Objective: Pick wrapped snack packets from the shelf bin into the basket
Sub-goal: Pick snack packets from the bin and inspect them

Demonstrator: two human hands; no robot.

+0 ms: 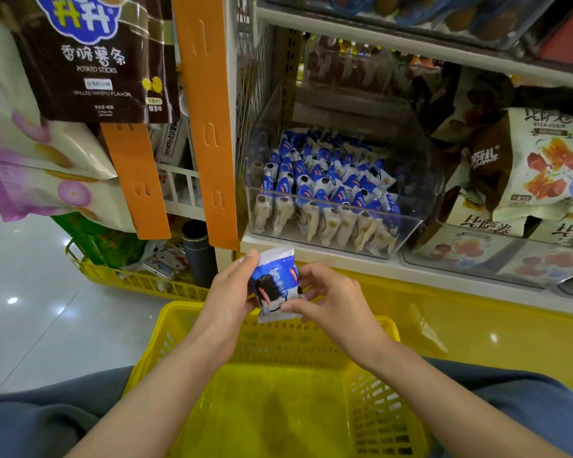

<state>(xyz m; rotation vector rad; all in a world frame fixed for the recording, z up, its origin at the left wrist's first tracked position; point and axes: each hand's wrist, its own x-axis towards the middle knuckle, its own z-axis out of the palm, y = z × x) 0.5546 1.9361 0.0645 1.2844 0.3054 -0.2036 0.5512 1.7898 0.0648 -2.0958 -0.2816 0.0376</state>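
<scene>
Knees in blue-grey trousers fill the bottom edge, with a yellow basket sitting between them. Far left up top, a brown bag of potato sticks hangs next to two orange clip strips. Below those, a second yellow basket sits on the floor with random stuff in it.

Middle bit: the left hand and right hand both pinch one blue-and-white snack packet. Each takes a side edge with thumb and fingertips, holding it upright over the basket's far rim, just under the shelf edge.

Behind that, the clear shelf bin is stuffed with rows of the same packets. Right of the bin there's a pile of bigger white and brown snack bags.
</scene>
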